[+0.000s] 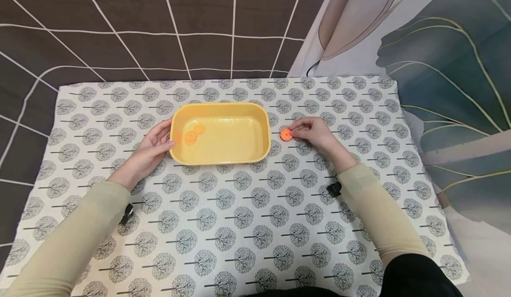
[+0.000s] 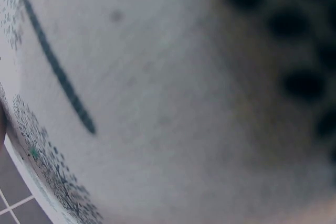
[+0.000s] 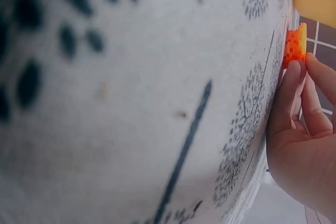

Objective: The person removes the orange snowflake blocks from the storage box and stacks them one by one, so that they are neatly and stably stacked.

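Black fabric (image 1: 419, 277) lay nearest, right-hand grip (image 1: 313, 130) pinched an orange disc (image 1: 285, 134) just right of the yellow tray (image 1: 231, 144), left-hand grip (image 1: 151, 145) held that tray's left end, two more discs (image 1: 190, 138) lay inside on the left, tree-print cloth (image 1: 207, 281) spread underneath.

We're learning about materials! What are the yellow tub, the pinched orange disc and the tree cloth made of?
The yellow tub looks like hard, glossy plastic: light gleams on it. The orange disc is probably moulded plastic, perhaps foam: its edge is notched, its finish unclear. The tree cloth seems matt printed fabric: no shine shows.
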Motion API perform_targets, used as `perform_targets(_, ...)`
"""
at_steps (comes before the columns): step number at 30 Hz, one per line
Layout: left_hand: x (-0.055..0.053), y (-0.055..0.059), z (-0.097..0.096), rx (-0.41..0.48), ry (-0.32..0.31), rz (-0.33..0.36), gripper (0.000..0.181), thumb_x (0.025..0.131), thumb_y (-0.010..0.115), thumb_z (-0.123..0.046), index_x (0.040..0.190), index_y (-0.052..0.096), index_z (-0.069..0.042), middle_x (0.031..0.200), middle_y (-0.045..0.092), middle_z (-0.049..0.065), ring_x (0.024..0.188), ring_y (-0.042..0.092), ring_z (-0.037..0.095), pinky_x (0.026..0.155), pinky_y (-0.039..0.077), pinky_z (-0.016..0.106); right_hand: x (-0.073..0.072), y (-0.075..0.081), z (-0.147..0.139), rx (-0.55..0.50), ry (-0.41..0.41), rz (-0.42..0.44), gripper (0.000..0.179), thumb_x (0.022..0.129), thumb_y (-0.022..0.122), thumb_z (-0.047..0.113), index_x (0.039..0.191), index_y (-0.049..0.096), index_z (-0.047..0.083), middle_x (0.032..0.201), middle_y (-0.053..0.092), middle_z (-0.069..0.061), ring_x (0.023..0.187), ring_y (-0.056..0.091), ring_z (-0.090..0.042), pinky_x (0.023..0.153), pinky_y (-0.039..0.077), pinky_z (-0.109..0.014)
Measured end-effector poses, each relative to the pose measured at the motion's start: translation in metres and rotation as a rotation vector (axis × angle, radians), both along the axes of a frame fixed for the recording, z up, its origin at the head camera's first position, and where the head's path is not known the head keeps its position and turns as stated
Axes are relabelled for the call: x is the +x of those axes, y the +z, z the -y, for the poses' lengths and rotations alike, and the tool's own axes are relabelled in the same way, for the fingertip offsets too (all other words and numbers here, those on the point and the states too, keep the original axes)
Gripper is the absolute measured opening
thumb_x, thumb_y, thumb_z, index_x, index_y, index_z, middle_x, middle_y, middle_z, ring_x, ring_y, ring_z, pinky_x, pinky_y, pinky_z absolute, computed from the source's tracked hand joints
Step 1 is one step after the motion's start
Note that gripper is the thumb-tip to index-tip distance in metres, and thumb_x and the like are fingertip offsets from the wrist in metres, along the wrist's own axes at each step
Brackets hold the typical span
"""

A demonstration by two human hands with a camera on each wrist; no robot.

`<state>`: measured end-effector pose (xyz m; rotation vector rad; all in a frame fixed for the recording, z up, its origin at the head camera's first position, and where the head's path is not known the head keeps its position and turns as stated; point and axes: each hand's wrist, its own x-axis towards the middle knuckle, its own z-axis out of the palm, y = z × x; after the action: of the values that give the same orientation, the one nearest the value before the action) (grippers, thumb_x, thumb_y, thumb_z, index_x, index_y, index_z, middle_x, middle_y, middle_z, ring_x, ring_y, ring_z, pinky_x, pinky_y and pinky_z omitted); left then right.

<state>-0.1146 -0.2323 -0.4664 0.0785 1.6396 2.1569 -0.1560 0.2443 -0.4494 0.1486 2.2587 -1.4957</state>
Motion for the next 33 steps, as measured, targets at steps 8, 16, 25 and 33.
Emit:
perform_targets(8,0.001,0.002,0.000,-0.015,0.004,0.007,0.077,0.100,0.059,0.007,0.167,0.025,-0.012,0.180,0.007,0.011,0.167,0.013,0.023,0.130,0.030,0.020,0.001,0.003,-0.006,-0.129,-0.066,0.049,0.033,0.097,0.068,-0.006,0.128,0.062,-0.014,0.089,0.077,0.006,0.082,0.073,-0.006,0.083,0.066,-0.018)
perform_targets(16,0.001,0.004,0.000,-0.026,0.005,0.017,0.076,0.100,0.058,0.007,0.166,0.027,-0.014,0.180,0.007,0.011,0.167,0.013,0.024,0.133,0.026,0.023,-0.006,0.024,0.004,0.005,0.003,-0.040,0.031,0.098,0.075,0.010,0.125,0.069,-0.004,0.104,0.080,-0.002,0.089,0.074,-0.006,0.087,0.065,-0.019)
perform_targets(25,0.001,0.003,0.000,-0.023,0.002,0.018,0.075,0.101,0.058,0.007,0.166,0.028,-0.014,0.180,0.006,0.011,0.168,0.011,0.025,0.132,0.027,0.023,-0.017,0.047,0.050,-0.005,0.111,-0.157,0.025,0.095,0.075,0.004,0.119,0.072,-0.004,0.107,0.078,-0.012,0.089,0.073,-0.011,0.086,0.068,-0.025)
perform_targets(33,0.000,0.001,0.000,-0.024,0.001,0.015,0.075,0.101,0.059,0.006,0.166,0.028,-0.016,0.180,0.007,0.011,0.167,0.013,0.023,0.132,0.027,0.023,-0.025,0.056,0.103,-0.012,0.197,-0.216,0.021,0.094,0.077,0.002,0.114,0.075,-0.002,0.106,0.077,-0.014,0.088,0.070,-0.012,0.085,0.065,-0.021)
